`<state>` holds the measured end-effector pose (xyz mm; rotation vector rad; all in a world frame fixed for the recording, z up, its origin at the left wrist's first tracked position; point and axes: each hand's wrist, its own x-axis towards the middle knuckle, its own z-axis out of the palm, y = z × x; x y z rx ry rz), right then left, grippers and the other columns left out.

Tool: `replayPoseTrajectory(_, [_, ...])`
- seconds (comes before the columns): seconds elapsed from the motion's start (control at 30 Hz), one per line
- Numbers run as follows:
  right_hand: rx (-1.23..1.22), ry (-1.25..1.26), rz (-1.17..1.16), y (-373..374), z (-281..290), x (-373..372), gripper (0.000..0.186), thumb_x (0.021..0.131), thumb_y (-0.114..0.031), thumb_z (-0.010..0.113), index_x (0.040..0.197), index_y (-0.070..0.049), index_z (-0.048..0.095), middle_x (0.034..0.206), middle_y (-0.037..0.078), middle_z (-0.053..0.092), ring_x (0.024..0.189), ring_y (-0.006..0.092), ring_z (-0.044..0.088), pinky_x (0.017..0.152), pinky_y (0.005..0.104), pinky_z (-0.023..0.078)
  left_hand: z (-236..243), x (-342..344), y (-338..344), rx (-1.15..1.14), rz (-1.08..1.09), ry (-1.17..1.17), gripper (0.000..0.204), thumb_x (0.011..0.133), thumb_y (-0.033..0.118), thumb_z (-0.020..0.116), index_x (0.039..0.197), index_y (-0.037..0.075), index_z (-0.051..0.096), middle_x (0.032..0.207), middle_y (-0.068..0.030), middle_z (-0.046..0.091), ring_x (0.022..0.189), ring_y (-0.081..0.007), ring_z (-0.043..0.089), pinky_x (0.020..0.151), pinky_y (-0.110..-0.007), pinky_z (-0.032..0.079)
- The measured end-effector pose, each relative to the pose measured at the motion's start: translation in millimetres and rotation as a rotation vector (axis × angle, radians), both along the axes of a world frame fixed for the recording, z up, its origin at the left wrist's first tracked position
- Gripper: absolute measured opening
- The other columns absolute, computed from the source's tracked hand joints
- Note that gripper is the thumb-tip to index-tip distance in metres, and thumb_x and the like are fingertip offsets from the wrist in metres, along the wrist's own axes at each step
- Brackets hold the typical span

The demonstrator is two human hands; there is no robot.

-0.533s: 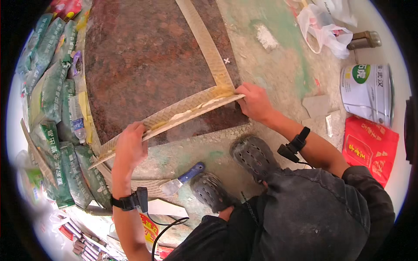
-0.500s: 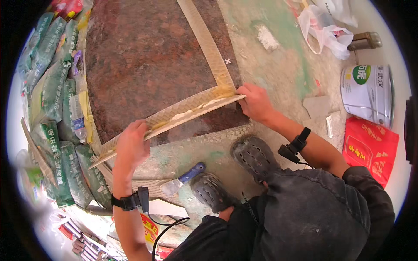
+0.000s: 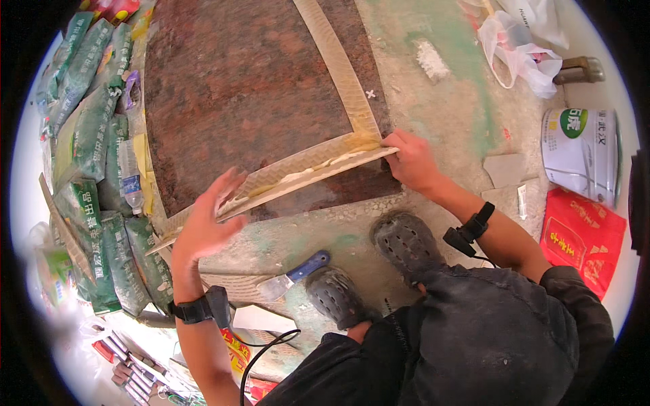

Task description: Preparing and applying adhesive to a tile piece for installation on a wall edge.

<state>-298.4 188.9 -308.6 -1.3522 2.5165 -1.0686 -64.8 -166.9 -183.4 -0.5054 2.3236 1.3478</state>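
My left hand [image 3: 206,220] is blurred at the left part of the pale narrow strip [image 3: 305,177], its fingers spread; whether they touch it I cannot tell. My right hand [image 3: 413,159] grips the strip's right end. The strip runs along a beige textured band [image 3: 284,162] with yellowish and cream material along the seam, on a dark red-brown speckled slab [image 3: 244,81]. A similar band [image 3: 332,68] runs up the slab to the far edge, meeting the first at the right corner.
Green sacks [image 3: 91,142] and a plastic bottle [image 3: 132,183] line the left. A blue-handled scraper [image 3: 305,266] lies beside my grey clogs [image 3: 403,243]. A white metal bucket [image 3: 579,162], red bag [image 3: 582,240] and plastic bags [image 3: 514,54] are at the right. Tile offcuts [image 3: 501,169] lie nearby.
My left hand has loosened from the strip, its fingers now lifted and spread. My right hand still grips its end. The view has shifted slightly, so things appear a little further right.
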Motion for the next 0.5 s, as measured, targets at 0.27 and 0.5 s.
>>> replayPoseTrajectory(0.27, [0.034, 0.0, -0.003, 1.0, 1.2, -0.1, 0.023, 0.079, 0.005, 0.073, 0.098, -0.005, 0.067, 0.089, 0.014, 0.064, 0.08, 0.039, 0.066, 0.066, 0.0449, 0.052, 5.7, 14.1, 23.8, -0.272, -0.088, 0.167, 0.074, 0.086, -0.008, 0.06, 0.157, -0.002, 0.039, 0.147, -0.0222, 0.062, 0.136, -0.0381, 0.06, 0.117, -0.042, 0.043])
replayPoseTrajectory(0.5, [0.073, 0.022, 0.002, 0.8, 0.9, 0.0, 0.024, 0.078, 0.002, 0.074, 0.098, -0.007, 0.064, 0.086, 0.014, 0.06, 0.082, 0.0388, 0.065, 0.068, 0.0481, 0.052, -4.8, 6.7, 55.9, -0.419, -0.063, 0.162, 0.059, 0.089, -0.01, 0.061, 0.147, -0.001, 0.053, 0.13, -0.0231, 0.071, 0.12, -0.0436, 0.067, 0.102, -0.043, 0.054])
